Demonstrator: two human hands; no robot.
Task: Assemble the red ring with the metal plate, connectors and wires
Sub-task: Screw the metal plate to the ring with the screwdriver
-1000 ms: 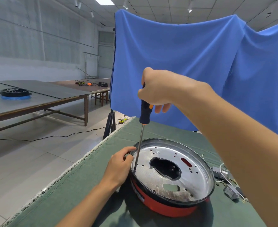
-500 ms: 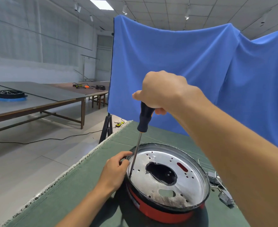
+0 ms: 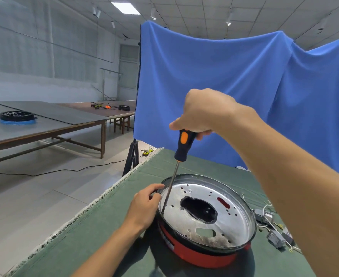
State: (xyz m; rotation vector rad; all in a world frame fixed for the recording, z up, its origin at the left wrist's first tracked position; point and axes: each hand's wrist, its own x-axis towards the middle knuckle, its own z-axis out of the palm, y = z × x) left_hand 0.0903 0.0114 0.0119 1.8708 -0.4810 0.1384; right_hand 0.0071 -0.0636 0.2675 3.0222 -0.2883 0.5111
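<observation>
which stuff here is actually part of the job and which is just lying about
In use:
- red ring
- metal plate seated in it
- screwdriver, gripped by the right hand, tip on the plate
- left hand, holding the ring's rim
- connectors and wires beside the ring

Lying about:
- blue cloth
- black-and-blue ring on the far table
- tools on the back table

Red ring [image 3: 200,256] lower centre, w/ black rim. Metal plate [image 3: 234,220] silver, dark smudges nr bottom edge, one red slot showing thru at right. Screwdriver [image 3: 181,145] centre frame: black handle w/ orange patch, steel shaft. Table cover [image 3: 104,232] dull green, whitish frayed edge at left. Backdrop cloth [image 3: 224,86] upper right plain blue. Connectors [image 3: 274,237] lower right grey, wires [image 3: 266,206] whitish.
</observation>
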